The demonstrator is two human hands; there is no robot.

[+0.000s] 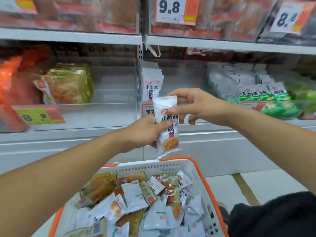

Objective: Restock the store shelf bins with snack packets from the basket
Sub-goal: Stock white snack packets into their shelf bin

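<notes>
While both hands' fingers (172,110) pinch one white packet (166,127) above the basket (196,170), a loose handover could drop it short of the bin (171,79) beyond.

— What hangs along the upper shelf?
— Two white-and-orange price cards: one reading 9.8 (176,10), another reading 8.8 (289,18) at the right.
— And lower down?
— A yellow-and-orange tag (38,115) at the left, seemingly 8.9, though blurred. Pale floor tiles (273,183) show at the lower right.
</notes>
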